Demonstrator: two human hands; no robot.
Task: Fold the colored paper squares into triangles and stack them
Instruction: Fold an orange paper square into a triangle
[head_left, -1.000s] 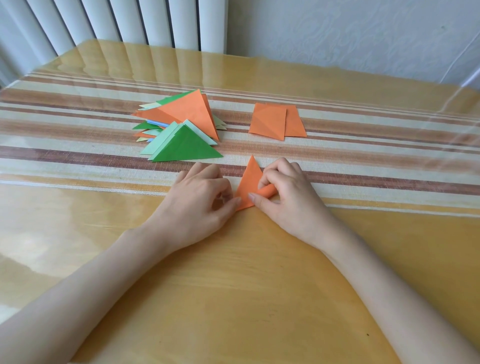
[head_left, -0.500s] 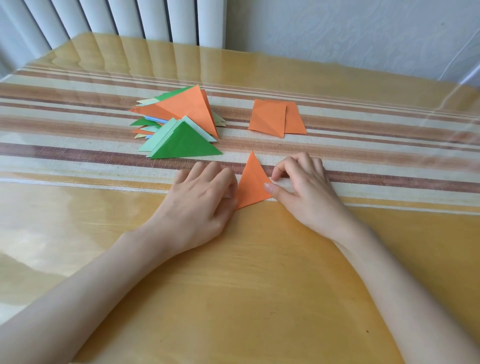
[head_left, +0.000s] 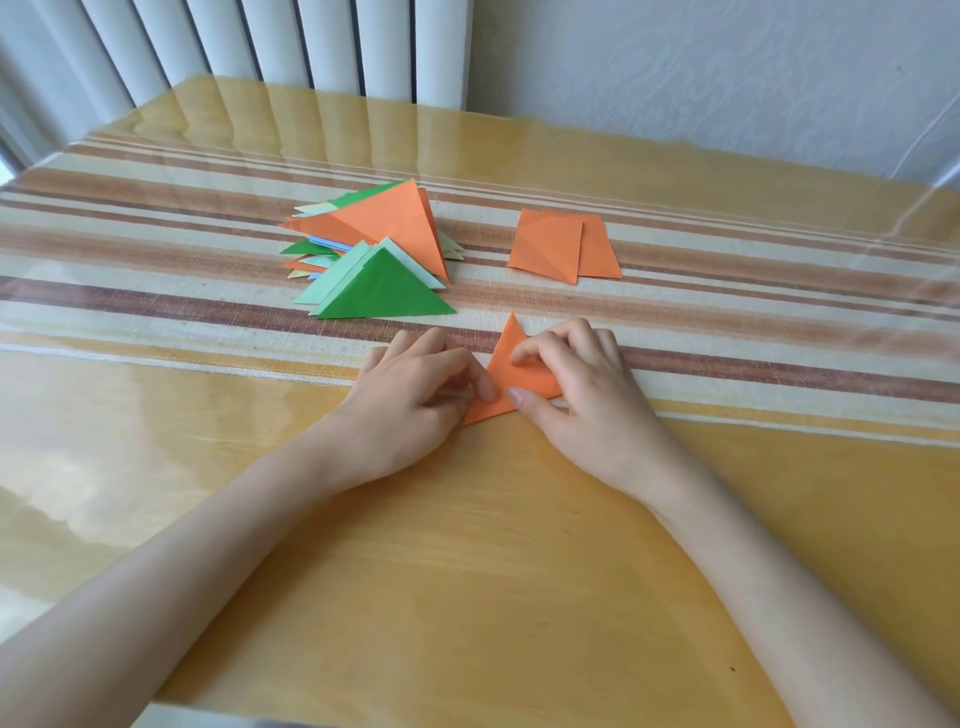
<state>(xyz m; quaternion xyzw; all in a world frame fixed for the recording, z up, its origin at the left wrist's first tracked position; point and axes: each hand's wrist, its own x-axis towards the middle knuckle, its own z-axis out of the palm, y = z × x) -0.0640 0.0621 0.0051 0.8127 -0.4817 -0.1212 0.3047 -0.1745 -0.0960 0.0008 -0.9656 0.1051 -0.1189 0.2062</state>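
A small folded orange triangle (head_left: 511, 371) lies on the table just in front of me, its tip pointing away. My left hand (head_left: 415, 387) pinches its left corner with curled fingers and thumb. My right hand (head_left: 587, 395) holds its right side, index finger on top and thumb at the near edge. Behind, to the left, sits a loose pile of folded triangles (head_left: 363, 249) with a green triangle (head_left: 384, 299) in front and a larger orange one (head_left: 395, 223) on top. Two flat orange squares (head_left: 550, 244) overlap at the back right.
A striped cloth runner (head_left: 727, 322) crosses the glossy yellow table (head_left: 467, 571) under a clear cover. White vertical blinds (head_left: 260, 41) and a pale wall stand behind the table's far edge.
My right hand, which had drawn back to the triangle's right edge half a second ago, has returned onto the paper with index and thumb. My left hand has stayed at the left corner.
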